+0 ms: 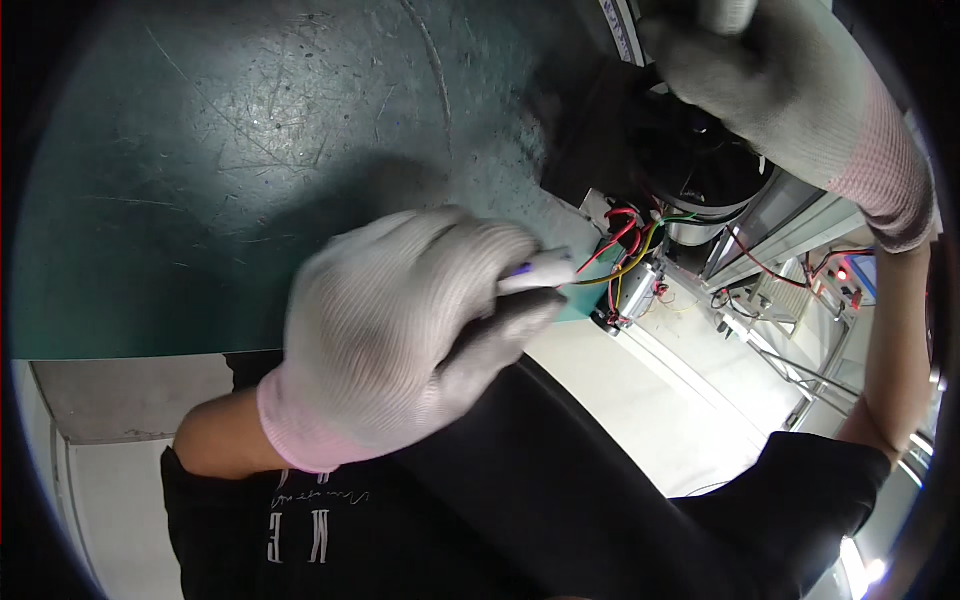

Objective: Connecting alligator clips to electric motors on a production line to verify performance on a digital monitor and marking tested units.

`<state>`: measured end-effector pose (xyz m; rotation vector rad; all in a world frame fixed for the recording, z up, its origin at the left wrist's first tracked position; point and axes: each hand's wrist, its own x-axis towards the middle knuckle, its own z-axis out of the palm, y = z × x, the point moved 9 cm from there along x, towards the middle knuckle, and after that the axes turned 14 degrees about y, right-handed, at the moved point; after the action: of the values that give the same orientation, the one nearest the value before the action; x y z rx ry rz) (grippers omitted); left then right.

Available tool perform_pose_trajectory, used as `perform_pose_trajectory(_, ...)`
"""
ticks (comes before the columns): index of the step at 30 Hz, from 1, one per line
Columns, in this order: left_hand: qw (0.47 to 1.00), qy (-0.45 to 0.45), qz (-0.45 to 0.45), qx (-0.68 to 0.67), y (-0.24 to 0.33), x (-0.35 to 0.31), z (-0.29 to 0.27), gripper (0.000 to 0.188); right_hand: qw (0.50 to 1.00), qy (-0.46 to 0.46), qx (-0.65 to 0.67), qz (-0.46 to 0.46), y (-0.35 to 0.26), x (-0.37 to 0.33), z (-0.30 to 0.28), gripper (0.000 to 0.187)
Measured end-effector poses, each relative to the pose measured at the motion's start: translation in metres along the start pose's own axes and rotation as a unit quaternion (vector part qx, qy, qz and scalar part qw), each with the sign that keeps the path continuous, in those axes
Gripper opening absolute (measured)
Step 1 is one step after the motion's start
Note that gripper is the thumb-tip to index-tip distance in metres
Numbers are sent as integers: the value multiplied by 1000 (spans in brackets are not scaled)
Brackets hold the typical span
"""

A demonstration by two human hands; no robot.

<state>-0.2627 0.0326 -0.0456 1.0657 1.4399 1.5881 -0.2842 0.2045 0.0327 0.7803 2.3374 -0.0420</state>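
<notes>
My left hand (pixel 400 310), in a white knit glove with a pink cuff, is closed over the front edge of the green work surface. Its thumb and fingers pinch a small whitish piece (pixel 548 270) with a purple mark; blur hides its kind. A yellow wire (pixel 630 268) and a red wire (pixel 597 256) run up close to that piece. At the upper right my gloved right hand (pixel 770 90) is closed around a pale cylindrical thing (pixel 728 14), partly cut off by the frame's top. Below this hand sits a round black motor-like unit (pixel 695 160).
The scratched green work surface (pixel 200 200) spreads to the left. A small metal-cased part (pixel 638 290) with wires lies by its right edge. Farther right are a metal frame rail (pixel 775 235) and a device with a red light (pixel 845 275).
</notes>
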Motion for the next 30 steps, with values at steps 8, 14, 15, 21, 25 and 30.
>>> perform_pose_trajectory(8,977,65,28,-203,37,29,29,40,935,124,325,70,20,-93,5,46)
perform_pose_trajectory(14,973,79,87,-200,67,16,43,33,844,226,487,14,55,-161,18,55)
perform_pose_trajectory(15,976,58,100,-186,66,9,47,31,841,229,490,-16,52,-167,26,53)
perform_pose_trajectory(21,980,-78,165,-74,99,-19,110,38,797,300,525,-3,87,-244,80,45)
perform_pose_trajectory(25,905,-295,264,158,108,-24,174,31,765,334,550,33,144,-296,170,54)
perform_pose_trajectory(30,804,-102,483,332,172,37,220,39,508,415,715,241,170,-334,323,31)
